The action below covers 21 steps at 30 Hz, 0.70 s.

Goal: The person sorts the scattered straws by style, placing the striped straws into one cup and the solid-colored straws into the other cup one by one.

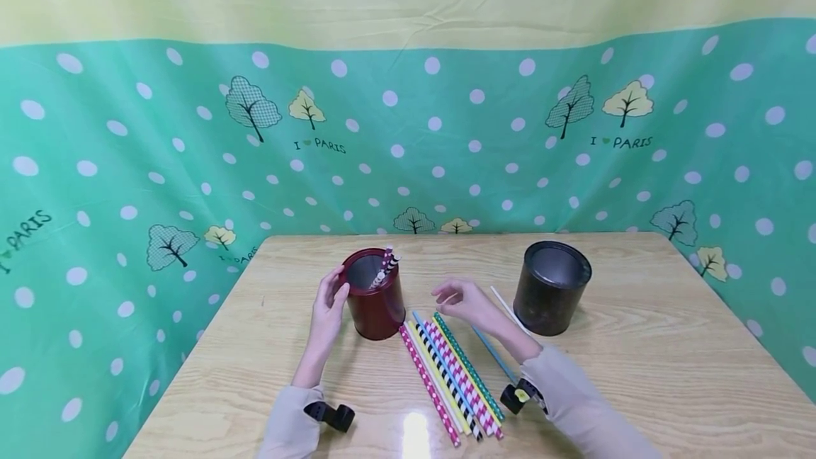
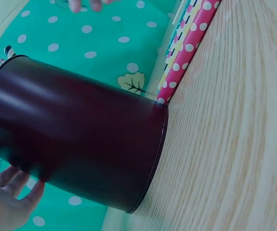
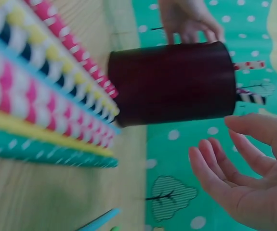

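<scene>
My left hand rests against the left side of a dark red canister, its fingertips and thumb at the wall near the rim. The canister stands upright, and a few patterned paper straws lean out of its top. To its right, my right hand hovers above the table with loosely bent fingers and nothing between them. In the right wrist view, the right thumb reaches close to the canister's rim. Below the right hand lies a row of paper straws, dotted, striped and plain.
A black canister stands upright at the right. Beside it, a white straw and a blue straw lie apart from the row. The wooden table ends at a green dotted curtain behind.
</scene>
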Tool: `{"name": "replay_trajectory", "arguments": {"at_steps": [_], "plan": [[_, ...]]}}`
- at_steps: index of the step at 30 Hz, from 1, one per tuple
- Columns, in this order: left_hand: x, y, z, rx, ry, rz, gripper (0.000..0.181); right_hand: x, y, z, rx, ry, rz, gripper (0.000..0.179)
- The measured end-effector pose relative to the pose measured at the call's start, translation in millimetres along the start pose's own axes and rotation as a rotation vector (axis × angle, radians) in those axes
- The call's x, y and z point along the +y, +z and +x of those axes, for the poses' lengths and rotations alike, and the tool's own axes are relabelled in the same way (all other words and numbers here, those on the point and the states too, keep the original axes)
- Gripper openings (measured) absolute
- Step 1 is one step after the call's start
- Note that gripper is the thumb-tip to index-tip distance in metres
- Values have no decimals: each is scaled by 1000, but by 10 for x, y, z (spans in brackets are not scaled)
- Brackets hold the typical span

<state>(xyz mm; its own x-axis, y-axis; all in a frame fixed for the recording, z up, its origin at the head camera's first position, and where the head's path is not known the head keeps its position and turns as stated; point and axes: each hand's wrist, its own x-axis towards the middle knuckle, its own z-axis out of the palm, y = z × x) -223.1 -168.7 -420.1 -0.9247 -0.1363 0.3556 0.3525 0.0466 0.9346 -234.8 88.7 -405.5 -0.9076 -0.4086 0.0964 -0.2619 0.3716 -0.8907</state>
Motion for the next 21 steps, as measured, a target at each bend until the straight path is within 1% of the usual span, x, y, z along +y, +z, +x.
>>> {"name": "replay_trajectory", "arguments": {"at_steps": [4,9,14,16,19,21], "plan": [[-10,3,6,-2,18,-8,37,138,0,-7,-58,11,-29,22],[-9,2,4,5,23,-9,37,273,20,-19,-107,-1,-105,23],[-23,-2,14,2,17,-13,37,365,35,-44,-161,35,-153,23],[-93,-21,29,-1,32,-16,37,397,37,-56,-184,38,-169,23],[-85,-20,24,0,28,-10,36,430,47,-71,-198,35,-181,22],[-75,-20,21,0,29,-4,37,449,55,-83,-205,46,-168,22]]}}
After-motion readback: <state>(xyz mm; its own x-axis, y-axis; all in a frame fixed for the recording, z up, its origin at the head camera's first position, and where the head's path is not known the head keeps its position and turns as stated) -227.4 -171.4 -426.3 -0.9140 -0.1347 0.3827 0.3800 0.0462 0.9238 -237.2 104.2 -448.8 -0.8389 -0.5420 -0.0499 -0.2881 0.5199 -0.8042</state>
